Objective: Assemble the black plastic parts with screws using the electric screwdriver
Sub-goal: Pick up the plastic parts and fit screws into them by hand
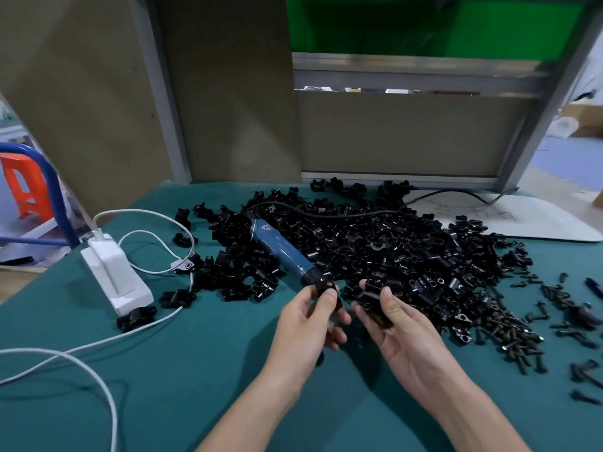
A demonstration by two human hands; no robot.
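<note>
A big heap of black plastic parts (pixel 385 243) covers the middle of the green table (pixel 182 370). The blue electric screwdriver (pixel 280 252) lies on the heap, tip pointing towards me. My left hand (pixel 310 324) pinches one small black part (pixel 326 287) between thumb and fingers, just in front of the screwdriver's tip. My right hand (pixel 394 324) holds another black part (pixel 373 296) in its curled fingers. The two hands are close together, a small gap between the parts. A pile of dark screws (pixel 512 334) lies to the right of my right hand.
A white power adapter (pixel 114 272) with white cables (pixel 98 363) sits at the left, a few black parts around it. The screwdriver's black cord (pixel 359 214) runs back over the heap. A white board (pixel 509 216) lies at the back right; grey panels stand behind.
</note>
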